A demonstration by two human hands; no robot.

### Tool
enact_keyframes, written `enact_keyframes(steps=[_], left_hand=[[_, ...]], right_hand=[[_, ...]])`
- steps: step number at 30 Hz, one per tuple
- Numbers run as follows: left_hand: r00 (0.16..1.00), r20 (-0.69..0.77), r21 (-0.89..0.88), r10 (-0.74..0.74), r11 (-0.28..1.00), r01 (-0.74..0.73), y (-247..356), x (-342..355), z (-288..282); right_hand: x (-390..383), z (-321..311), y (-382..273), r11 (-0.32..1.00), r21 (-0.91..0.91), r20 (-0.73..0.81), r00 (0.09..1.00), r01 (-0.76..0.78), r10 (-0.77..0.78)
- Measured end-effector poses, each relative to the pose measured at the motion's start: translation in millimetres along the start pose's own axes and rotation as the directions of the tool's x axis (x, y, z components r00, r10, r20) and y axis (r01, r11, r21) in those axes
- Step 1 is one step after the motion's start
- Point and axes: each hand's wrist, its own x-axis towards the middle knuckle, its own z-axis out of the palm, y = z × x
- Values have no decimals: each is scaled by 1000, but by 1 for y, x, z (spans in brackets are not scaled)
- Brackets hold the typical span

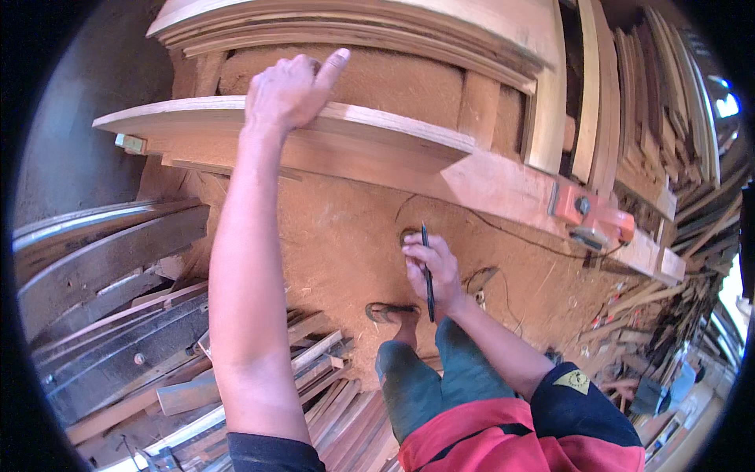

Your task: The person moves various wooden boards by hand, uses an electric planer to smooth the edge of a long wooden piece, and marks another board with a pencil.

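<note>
A long pale wooden board (377, 126) stands tilted on its edge along the bench, its left end tapering in a curve. Over its top edge lies my left hand (289, 90), with the fingers curled to the far side and the thumb stretched out to the right. My right hand (436, 271) is lower down, above the floor and in front of my legs. A slim black pen (429, 295) is held upright between its fingers. Behind those fingertips is a small dark rounded shape that I cannot make out.
A red electric planer (594, 214) rests on the thick beam (503, 185) at right, its cord trailing across the sawdust floor (338, 228). Stacked boards (354, 31) lie beyond. Timber (118, 291) piles up at left, and more planks (661, 102) stand at right.
</note>
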Motion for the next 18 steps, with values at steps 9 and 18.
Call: enact_keyframes(steps=[9,18], left_hand=[[996,92,-21,-10,1000,12,0,1,-4],[991,126,12,-46,999,44,2,3,-4]], right_hand=[[70,19,16,959,-201,-109,969,199,-224],[110,38,21,933,-255,-151,943,252,-296]])
